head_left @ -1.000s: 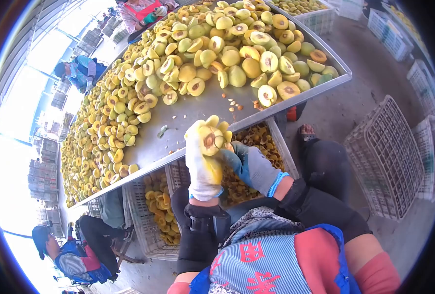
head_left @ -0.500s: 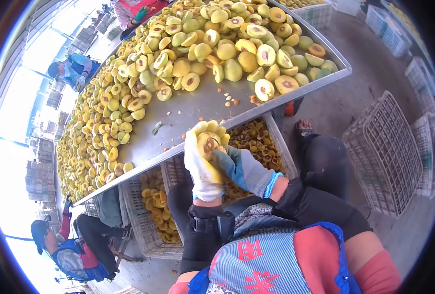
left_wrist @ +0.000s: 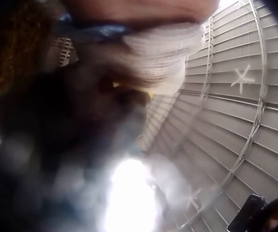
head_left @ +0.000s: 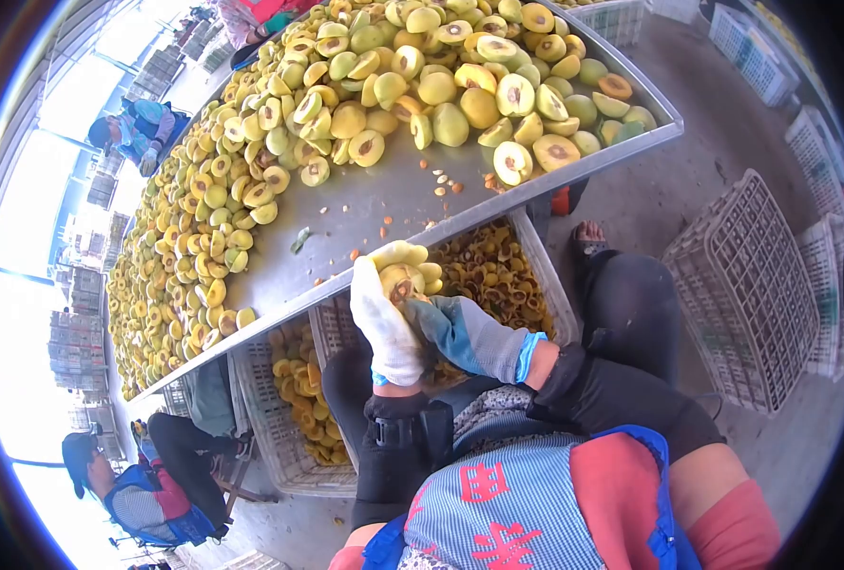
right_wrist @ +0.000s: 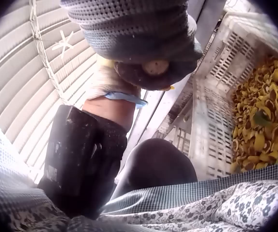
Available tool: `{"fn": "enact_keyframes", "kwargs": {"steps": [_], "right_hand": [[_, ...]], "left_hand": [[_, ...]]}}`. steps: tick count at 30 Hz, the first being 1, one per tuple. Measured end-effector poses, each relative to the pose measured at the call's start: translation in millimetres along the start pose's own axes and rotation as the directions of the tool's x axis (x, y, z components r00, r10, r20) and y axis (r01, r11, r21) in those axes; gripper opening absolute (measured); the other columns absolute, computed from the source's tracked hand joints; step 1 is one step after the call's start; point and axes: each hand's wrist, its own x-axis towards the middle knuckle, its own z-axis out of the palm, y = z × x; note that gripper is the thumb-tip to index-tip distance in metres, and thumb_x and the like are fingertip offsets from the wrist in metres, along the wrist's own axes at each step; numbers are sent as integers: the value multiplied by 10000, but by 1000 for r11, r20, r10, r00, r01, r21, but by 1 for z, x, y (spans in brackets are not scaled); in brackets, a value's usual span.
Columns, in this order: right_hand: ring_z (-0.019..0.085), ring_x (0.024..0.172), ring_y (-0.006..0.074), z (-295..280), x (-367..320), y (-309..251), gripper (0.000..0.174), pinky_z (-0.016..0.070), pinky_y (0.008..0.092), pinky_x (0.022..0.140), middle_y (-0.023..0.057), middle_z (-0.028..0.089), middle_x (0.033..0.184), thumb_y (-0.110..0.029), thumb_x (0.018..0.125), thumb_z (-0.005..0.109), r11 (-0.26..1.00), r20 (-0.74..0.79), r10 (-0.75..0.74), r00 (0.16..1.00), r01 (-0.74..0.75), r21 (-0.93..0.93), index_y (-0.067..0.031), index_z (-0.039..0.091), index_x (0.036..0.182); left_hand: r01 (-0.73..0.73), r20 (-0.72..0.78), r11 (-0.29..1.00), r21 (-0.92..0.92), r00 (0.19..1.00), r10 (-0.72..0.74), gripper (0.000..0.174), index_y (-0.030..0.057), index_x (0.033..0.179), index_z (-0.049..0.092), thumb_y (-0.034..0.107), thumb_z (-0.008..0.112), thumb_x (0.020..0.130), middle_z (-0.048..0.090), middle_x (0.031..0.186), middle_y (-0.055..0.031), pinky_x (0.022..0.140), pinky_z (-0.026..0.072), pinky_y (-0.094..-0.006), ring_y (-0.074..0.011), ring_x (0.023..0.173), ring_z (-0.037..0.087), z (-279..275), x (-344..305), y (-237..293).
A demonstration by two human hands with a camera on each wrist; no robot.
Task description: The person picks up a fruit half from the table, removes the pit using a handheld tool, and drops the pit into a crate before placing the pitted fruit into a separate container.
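My left hand (head_left: 381, 318), in a white and yellow glove, holds an apricot half (head_left: 400, 282) cut side up, fingers curled round it. Against the cut face work the fingers of my right hand (head_left: 476, 334), in a grey-blue glove. In the right wrist view, that fist grips a tool with a round pale handle end (right_wrist: 156, 66); its working end is hidden. Both hands are just off the near edge of a metal table (head_left: 341, 228), over crates. A heap of apricot halves (head_left: 251, 142) covers much of the table. The left wrist view is mostly dark and blurred.
Below the table edge, a crate (head_left: 543, 271) holds hollowed fruit pieces, and another crate (head_left: 256, 404) stands left of it with yellow fruit. A tall lattice crate (head_left: 759, 294) leans at the right. Another person (head_left: 146, 494) sits at lower left. Loose pits (head_left: 439, 190) lie on the table.
My right fingers have turned over the cut face, covering more of it. Both hands have shifted slightly left. The seated person's arm reached up to the table half a second ago and is lowered now.
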Motion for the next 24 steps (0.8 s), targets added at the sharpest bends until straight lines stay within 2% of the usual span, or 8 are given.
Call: {"fn": "enact_keyframes", "kwargs": {"steps": [3, 6, 9, 12, 15, 18, 21, 24], "right_hand": [[587, 811, 99, -2, -7, -25, 612, 508, 281, 724, 59, 679, 896, -569, 1024, 504, 976, 48, 218, 975, -218, 8, 4, 711, 1073], [555, 612, 124, -10, -9, -38, 690, 473, 306, 544, 43, 603, 763, -686, 984, 461, 861, 146, 497, 855, -508, 41, -37, 689, 927], [486, 466, 149, -12, -10, -44, 739, 404, 314, 427, 36, 536, 664, -769, 939, 433, 892, 133, 452, 882, -448, -58, -67, 621, 808], [347, 404, 81, -11, -13, -40, 674, 252, 250, 393, -45, 422, 557, -776, 931, 447, 887, -26, 438, 898, -437, -146, -146, 553, 716], [476, 462, 143, -17, -11, -37, 691, 390, 296, 426, 31, 522, 633, -738, 957, 439, 817, 152, 566, 811, -576, 35, -86, 616, 809], [482, 473, 149, -16, -11, -34, 685, 404, 306, 437, 28, 519, 644, -731, 964, 427, 825, 287, 478, 830, -537, 177, -89, 615, 818], [416, 431, 115, -13, -16, -54, 684, 345, 273, 403, -7, 476, 599, -757, 947, 430, 896, 111, 442, 890, -430, -114, -116, 596, 776], [333, 391, 78, -9, -16, -30, 668, 265, 243, 369, -46, 429, 552, -784, 926, 437, 945, 3, 302, 953, -299, -130, -157, 577, 743]], "left_hand": [[-3, 18, 997, 78, 1000, 2, 522, 16, 1086, 647, 442, 346, 1075, 708, 974, -143, 686, 579, -361, -256, 751, 693, -5, 3, 0], [-45, -13, 992, 117, 999, 47, 531, 1, 1041, 657, 426, 340, 1072, 717, 939, -147, 675, 572, -347, -235, 718, 686, -1, 4, -5], [-38, 37, 992, 118, 999, 34, 520, -11, 1007, 667, 404, 360, 1066, 720, 916, -150, 673, 570, -343, -223, 706, 681, -3, 5, -4], [-27, 172, 975, 219, 985, -11, 485, -18, 967, 681, 355, 385, 1057, 720, 909, -151, 677, 570, -344, -224, 704, 681, -12, 9, 1], [37, 132, 995, 90, 990, -49, 431, -13, 1033, 662, 352, 433, 1056, 725, 951, -148, 713, 571, -335, -218, 781, 698, -12, 7, -3], [64, 13, 994, -89, 998, -63, 406, -11, 1022, 659, 326, 435, 1056, 717, 967, -152, 743, 572, -340, -229, 800, 700, 7, 2, -6], [117, 74, 993, -34, 991, -114, 419, -7, 1025, 662, 337, 423, 1054, 713, 951, -161, 727, 564, -344, -242, 810, 696, 6, 0, 0], [177, 208, 976, 127, 957, -201, 444, 13, 978, 655, 391, 431, 1044, 701, 902, -165, 693, 552, -347, -255, 777, 676, -5, 4, 3]]}}
